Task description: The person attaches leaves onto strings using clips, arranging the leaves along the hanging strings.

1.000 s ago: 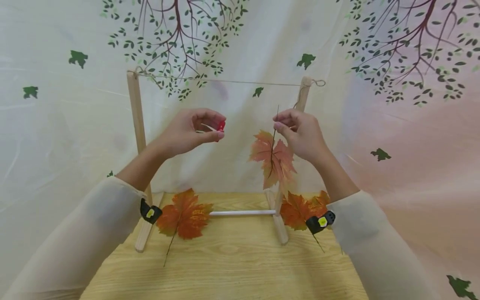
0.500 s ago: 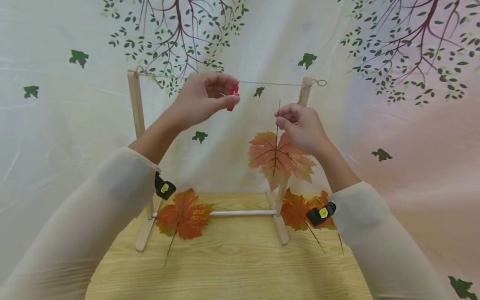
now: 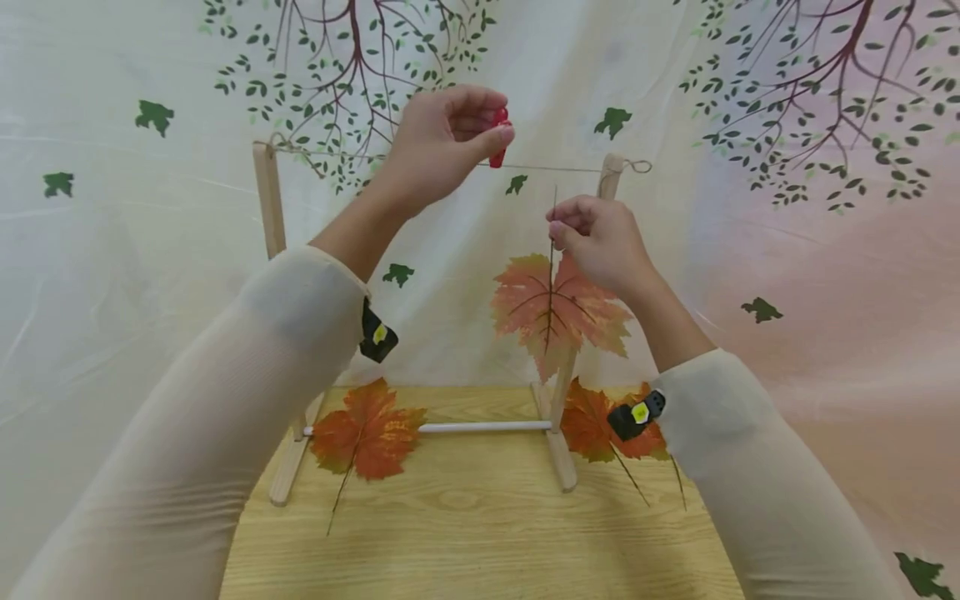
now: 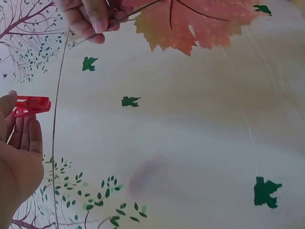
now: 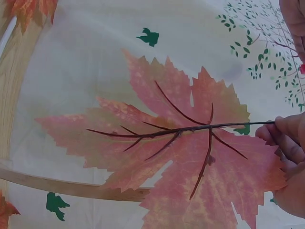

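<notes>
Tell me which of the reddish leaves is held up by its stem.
The paler, pinkish leaf, its stem pinched by the right hand; the deeper orange leaves, one at left and two at right, lie on the table.

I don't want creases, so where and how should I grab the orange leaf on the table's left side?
The orange leaf is probably best pinched by its stem, coming from the near side: the stem points toward you over the table, away from the broad, jagged blade, which overlaps the white rod in the head view.
</notes>
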Action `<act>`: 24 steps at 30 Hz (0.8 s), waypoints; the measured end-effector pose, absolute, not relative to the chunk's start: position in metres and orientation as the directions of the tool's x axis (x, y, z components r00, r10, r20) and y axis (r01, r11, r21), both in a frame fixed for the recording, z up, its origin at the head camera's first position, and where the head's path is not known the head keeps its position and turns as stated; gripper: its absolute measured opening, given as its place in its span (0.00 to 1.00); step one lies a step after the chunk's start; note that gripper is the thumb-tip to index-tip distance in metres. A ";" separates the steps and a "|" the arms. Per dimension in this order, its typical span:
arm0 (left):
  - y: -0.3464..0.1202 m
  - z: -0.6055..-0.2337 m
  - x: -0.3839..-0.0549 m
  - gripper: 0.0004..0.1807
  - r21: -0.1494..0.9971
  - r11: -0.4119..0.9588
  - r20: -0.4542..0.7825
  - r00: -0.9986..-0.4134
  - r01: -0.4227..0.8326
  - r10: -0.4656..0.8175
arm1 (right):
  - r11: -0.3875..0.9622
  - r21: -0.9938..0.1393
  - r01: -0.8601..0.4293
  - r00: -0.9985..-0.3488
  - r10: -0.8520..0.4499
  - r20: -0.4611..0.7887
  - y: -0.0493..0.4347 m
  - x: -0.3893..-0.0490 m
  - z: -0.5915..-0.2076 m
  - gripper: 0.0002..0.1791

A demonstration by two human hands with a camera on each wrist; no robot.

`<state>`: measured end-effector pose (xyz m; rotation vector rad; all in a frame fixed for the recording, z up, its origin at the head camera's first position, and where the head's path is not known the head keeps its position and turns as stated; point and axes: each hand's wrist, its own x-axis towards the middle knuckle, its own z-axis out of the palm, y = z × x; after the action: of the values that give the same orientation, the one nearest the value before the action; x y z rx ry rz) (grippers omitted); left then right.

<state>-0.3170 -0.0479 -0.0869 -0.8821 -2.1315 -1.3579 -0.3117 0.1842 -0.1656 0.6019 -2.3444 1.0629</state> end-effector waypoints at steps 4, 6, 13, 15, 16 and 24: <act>-0.034 -0.084 -0.321 0.22 0.653 0.261 0.673 -0.703 0.711 0.229 | 0.590 -0.577 -0.565 -0.789 -0.181 0.587 0.183 -0.312 -0.163 0.08; -0.028 -0.084 -0.323 0.22 0.670 0.233 0.672 -0.709 0.705 0.215 | 0.588 -0.583 -0.561 -0.793 -0.178 0.583 0.183 -0.311 -0.162 0.08; -0.009 -0.084 -0.328 0.20 0.682 0.197 0.675 -0.709 0.705 0.204 | 0.585 -0.594 -0.552 -0.800 -0.172 0.574 0.182 -0.313 -0.160 0.09; -0.005 -0.084 -0.329 0.20 0.684 0.198 0.668 -0.712 0.702 0.213 | 0.585 -0.595 -0.551 -0.801 -0.170 0.574 0.182 -0.314 -0.160 0.09; -0.002 -0.083 -0.329 0.20 0.685 0.199 0.666 -0.713 0.701 0.220 | 0.584 -0.597 -0.551 -0.801 -0.169 0.574 0.182 -0.315 -0.160 0.08; 0.015 -0.082 -0.329 0.18 0.690 0.244 0.635 -0.732 0.681 0.246 | 0.576 -0.603 -0.551 -0.800 -0.162 0.577 0.182 -0.314 -0.158 0.09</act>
<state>-0.3293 0.0153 -0.0819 -0.8492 -2.1260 -1.4899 -0.3136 0.1820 -0.1581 0.5716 -2.3448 1.1245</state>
